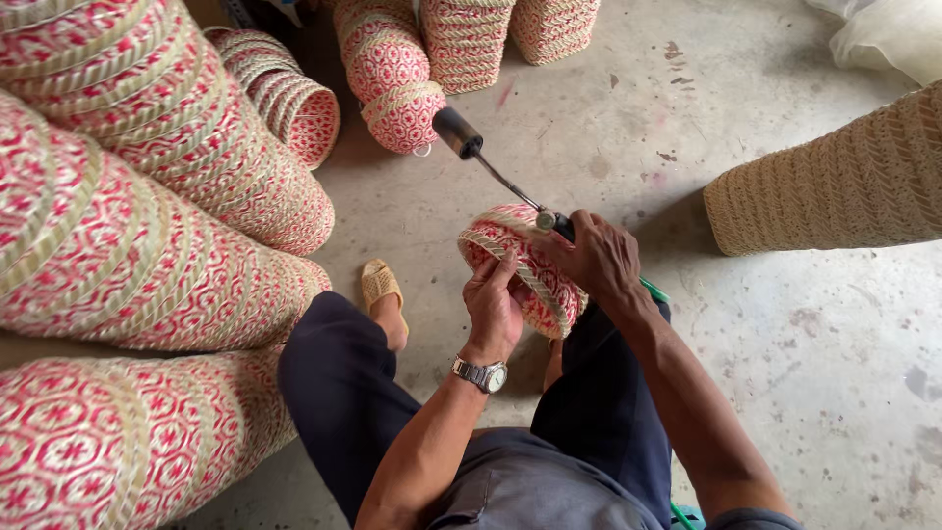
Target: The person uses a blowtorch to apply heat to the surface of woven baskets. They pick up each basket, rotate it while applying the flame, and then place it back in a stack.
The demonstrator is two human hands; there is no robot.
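Looks like mid-job on one small red and cream woven basket [520, 270], propped on the knees right at frame centre. The left hand [491, 309] is wrapped around its near rim at about 7 o'clock of the basket, fingers curled tight on the weave, wristwatch [483, 375] facing up. The right hand [594, 257] sits at the basket's 2 o'clock edge, closed around the grip end of a long tool [496, 172], thin metal shaft running up to a black cylinder head at 11 o'clock. Can't tell exactly what the tool is, maybe a torch or blower type thing, and no flame or spark shows

My guess is the step is finishing the top edge with that tool. Next move probably calls for turning the basket a bit with the left hand while keeping the tool steady on the rim

Pose wise, both forearms come in from 6 o'clock, elbows bent, wrists close together over the lap. Stacks of matching patterned baskets [147, 196] fill 9 o'clock, a plain straw-coloured one [834, 186] lies at 3 o'clock, all on a concrete floor [785, 373]
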